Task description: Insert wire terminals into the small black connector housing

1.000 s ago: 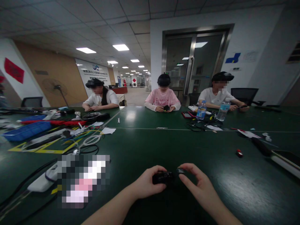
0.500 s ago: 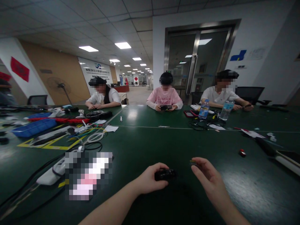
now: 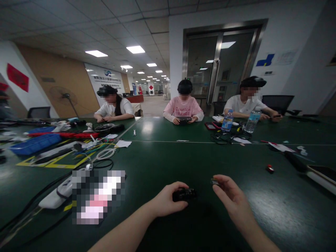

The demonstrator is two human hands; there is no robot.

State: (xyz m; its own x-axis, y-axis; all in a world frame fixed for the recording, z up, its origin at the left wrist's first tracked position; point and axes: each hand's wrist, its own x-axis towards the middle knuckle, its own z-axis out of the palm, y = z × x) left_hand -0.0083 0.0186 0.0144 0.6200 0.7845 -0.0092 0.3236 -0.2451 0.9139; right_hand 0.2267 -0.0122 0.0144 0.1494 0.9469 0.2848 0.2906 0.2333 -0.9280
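My left hand (image 3: 168,201) is wrapped round the end of a small black rounded device (image 3: 187,194), thumb on the near side and fingers over the far side. The device is dark and shiny on top; its exact kind cannot be made out. To the right of it, my right hand (image 3: 231,196) pinches a small flat piece with a metallic face (image 3: 214,181) between thumb and fingertips. This piece is apart from the black device, with a gap of green table (image 3: 157,161) between them.
At left lie a white power strip (image 3: 56,194), a pixelated bright-screened item (image 3: 101,197), cables and a blue tray (image 3: 36,143). A small red-and-black object (image 3: 269,168) lies at right. Two bottles (image 3: 227,120) stand farther back. Three people sit across the table.
The small piece in my right hand has tilted and shows more of its metallic face. My left hand keeps its hold on the black device. The whole view has shifted slightly.
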